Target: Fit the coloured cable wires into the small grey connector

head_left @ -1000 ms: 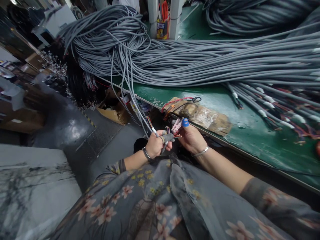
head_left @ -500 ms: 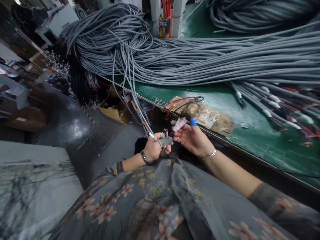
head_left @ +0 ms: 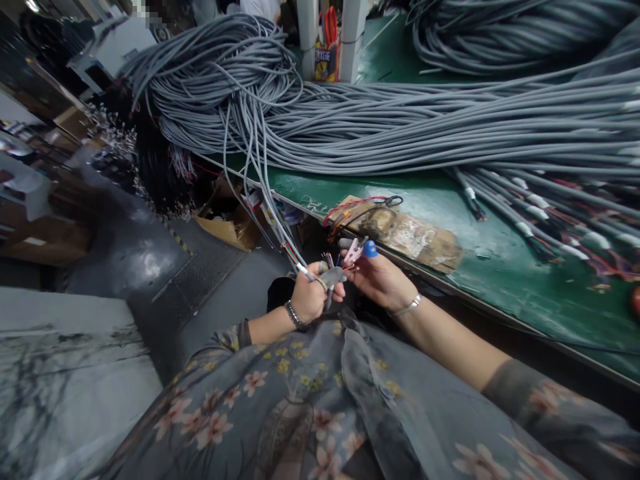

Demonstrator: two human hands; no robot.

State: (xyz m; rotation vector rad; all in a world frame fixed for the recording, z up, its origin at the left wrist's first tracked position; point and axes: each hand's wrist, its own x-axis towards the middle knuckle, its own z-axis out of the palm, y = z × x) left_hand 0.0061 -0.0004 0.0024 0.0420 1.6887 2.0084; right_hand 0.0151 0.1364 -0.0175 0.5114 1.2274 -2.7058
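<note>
Head cam, the only view. Left hand (head_left: 310,297) is fisted shut round the end of a gray cable (head_left: 303,269) - fingers wrapped tight, thumb w/ a gray cover (head_left: 334,275) on it, pointing at the other hand. From the fist the cable runs up and left past the counter (head_left: 500,273) edge, towards the cable pile (head_left: 400,127). Thin colored wires (head_left: 329,259) fan out of the cable's end just above the fist, between the two hands.

Right hand (head_left: 383,280) sits just beside the left, approx touching at the fingertips. Its fingers are closed on a small pink piece (head_left: 353,252) - too small to tell what it is. One fingertip on that hand wears a blue cap (head_left: 370,249). Both hands are up in the air over the lap, just in front of the counter edge, not resting on it. Metal bracelet (head_left: 294,315) on the left wrist, thinner one (head_left: 406,307) on the right, floral sleeves on both arms.

Other stuff: the counter is green, and the pile of gray cables covers most of the back of it. Near the front edge, just beyond the hands, lies a brown taped pad (head_left: 415,233) w/ a red wire loop (head_left: 357,199) on it. Far right are cable ends w/ white labels (head_left: 530,200). There's a cardboard box (head_left: 225,227) on the floor left of the counter, and white posts (head_left: 305,33) at the top.
</note>
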